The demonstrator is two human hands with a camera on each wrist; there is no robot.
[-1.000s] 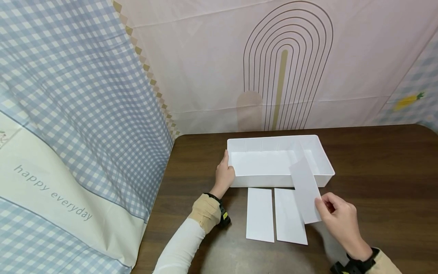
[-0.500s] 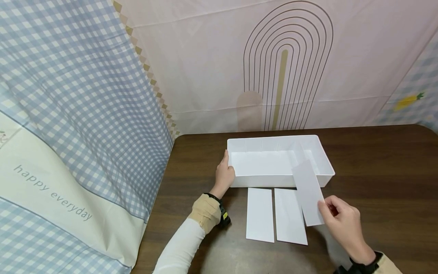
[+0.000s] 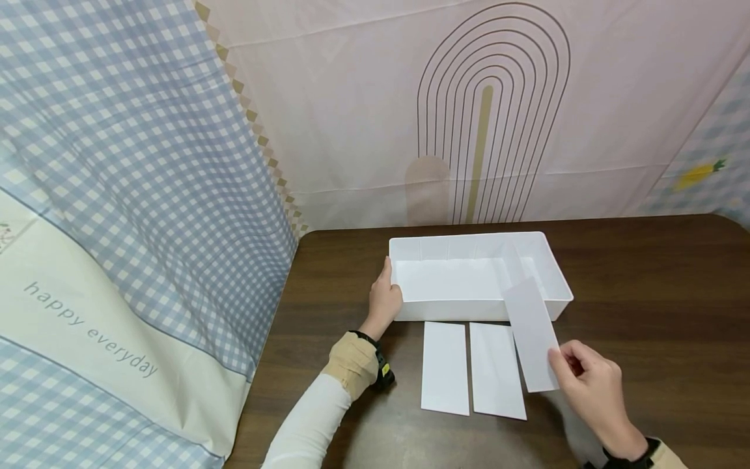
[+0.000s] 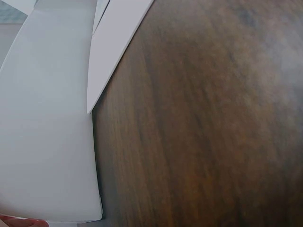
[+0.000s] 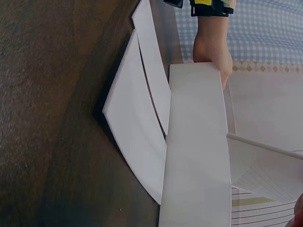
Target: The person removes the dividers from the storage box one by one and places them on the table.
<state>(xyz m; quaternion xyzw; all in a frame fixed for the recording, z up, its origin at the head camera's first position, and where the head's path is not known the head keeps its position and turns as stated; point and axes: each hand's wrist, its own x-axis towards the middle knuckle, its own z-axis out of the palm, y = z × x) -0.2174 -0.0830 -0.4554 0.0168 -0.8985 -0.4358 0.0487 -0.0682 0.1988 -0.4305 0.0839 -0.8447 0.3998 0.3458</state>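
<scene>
A long white rectangular box (image 3: 463,309) lies open side up on the table. My left hand (image 3: 383,301) rests against its left end, the index finger straight along the outer wall. My right hand (image 3: 592,384) pinches a thin white rectangular panel (image 3: 532,335) by its right edge, between thumb and fingers. Held up, that panel overlaps the box's front wall in the head view. Two similar white panels, one left (image 3: 445,368) and one right (image 3: 498,371), lie side by side before the box. In the right wrist view, only a bit of my right fingers (image 5: 298,213) shows.
Dark wooden table (image 3: 656,293) surrounds the box. A patterned pale cloth (image 3: 351,117) hangs behind it, and a blue checked cloth (image 3: 146,163) hangs at the left.
My right hand has shifted slightly right and toward me, carrying the pinched panel along. The left hand, the box and the two lying panels stay where they were.
</scene>
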